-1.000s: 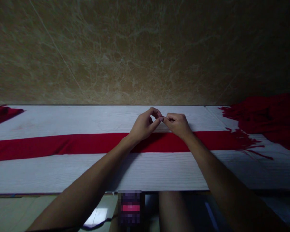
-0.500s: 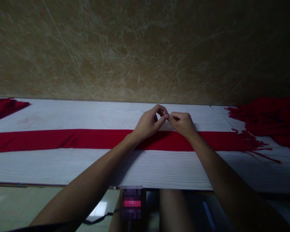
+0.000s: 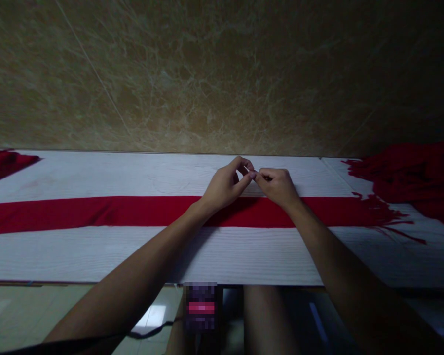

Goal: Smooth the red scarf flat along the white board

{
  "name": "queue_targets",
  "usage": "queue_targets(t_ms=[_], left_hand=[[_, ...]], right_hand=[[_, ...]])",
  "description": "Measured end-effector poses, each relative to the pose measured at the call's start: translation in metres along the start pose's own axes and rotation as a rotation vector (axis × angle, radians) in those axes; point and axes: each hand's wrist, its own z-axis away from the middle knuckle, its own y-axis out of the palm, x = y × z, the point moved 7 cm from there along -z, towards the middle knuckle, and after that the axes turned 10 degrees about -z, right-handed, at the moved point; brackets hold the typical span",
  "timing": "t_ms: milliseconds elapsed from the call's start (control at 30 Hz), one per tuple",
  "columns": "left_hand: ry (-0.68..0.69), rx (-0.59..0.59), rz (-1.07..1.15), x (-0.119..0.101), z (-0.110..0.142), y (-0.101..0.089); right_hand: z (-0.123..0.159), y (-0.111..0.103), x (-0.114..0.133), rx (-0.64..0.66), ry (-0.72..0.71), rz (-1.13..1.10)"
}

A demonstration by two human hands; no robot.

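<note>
A long red scarf (image 3: 151, 211) with a fringed right end lies flat across the white wood-grain table (image 3: 96, 251). Over its far edge, my left hand (image 3: 227, 183) and my right hand (image 3: 277, 185) meet at the fingertips. The left thumb and index finger are pinched, with a rounded gap behind them. My right fingers are curled in, the thumb and forefinger pressed together against the left fingertips. Whatever lies between the fingertips is too small to make out. Both forearms cross above the scarf.
A heap of red fringed cloth (image 3: 418, 177) lies at the right end, near the scarf's fringe. Another piece of red cloth (image 3: 7, 165) shows at the far left. Behind the table rises a brown marbled wall (image 3: 207, 74). A dark strap (image 3: 151, 333) hangs below the front edge.
The whole view has shifted slightly. Both hands keep their pinched pose, with the fingertips still together, and the scarf lies as before.
</note>
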Motion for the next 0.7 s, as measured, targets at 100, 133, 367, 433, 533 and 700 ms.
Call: queue_targets(t_ms=[100,133,367,433,533,700], left_hand=[[0.005,-0.001,0.01,0.0007,-0.0005,0.0003],[0.004,0.0,0.01,0.0012,-0.0007,0.0005],[0.008,0.003,0.014,0.0025,-0.0005,0.0017],[0.011,0.002,0.016,0.0023,-0.0005,0.0017],[0.01,0.003,0.01,0.0021,-0.0006,0.0015],[0.002,0.005,0.008,0.0022,-0.0007,0.0012]], right_hand=[[-0.0003,0.0005,0.0,0.008,0.0,0.003],[-0.0004,0.0007,0.0002,0.012,-0.002,0.001],[-0.0007,0.0015,0.0011,0.006,0.007,-0.009],[-0.0006,0.0015,0.0008,0.003,0.014,-0.006],[-0.0003,0.0015,0.0004,0.001,0.02,0.0],[-0.0001,0.0013,0.0009,-0.004,0.014,0.009]])
